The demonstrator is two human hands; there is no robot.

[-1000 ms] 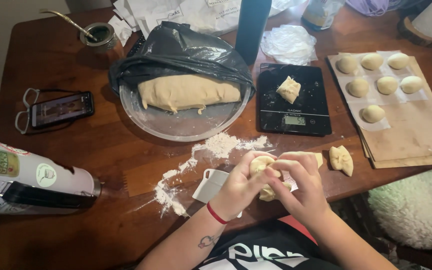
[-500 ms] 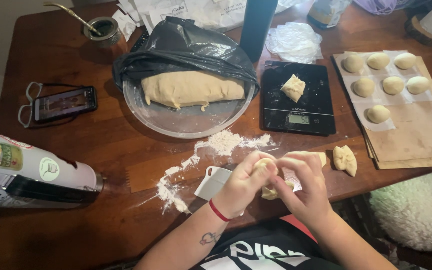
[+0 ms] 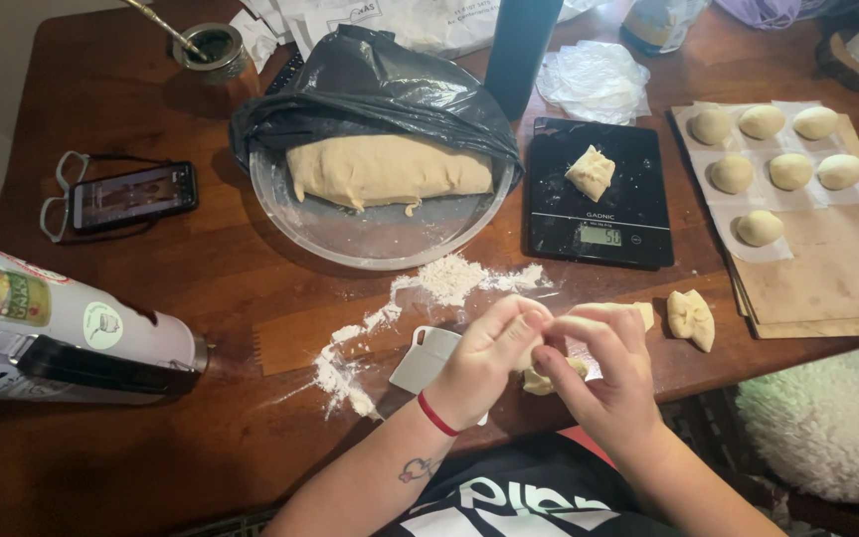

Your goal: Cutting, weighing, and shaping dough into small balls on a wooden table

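While both hands curl around one small dough piece (image 3: 541,378) at six o'clock, the left hand (image 3: 489,360) cups it and the right hand (image 3: 599,370) pinches it. Flour (image 3: 449,281) lies close, likely to stop sticking, and finished dough balls (image 3: 768,149) wait on paper (image 3: 827,264) at two o'clock.

A home kitchen table, dark polished wood (image 3: 201,298), mid-baking: loose white flour (image 3: 449,280) dusted across it, a black digital kitchen scale (image 3: 599,214), a clear round tray (image 3: 370,234) of pale dough, a smartphone (image 3: 134,196) beside folded glasses (image 3: 57,204).
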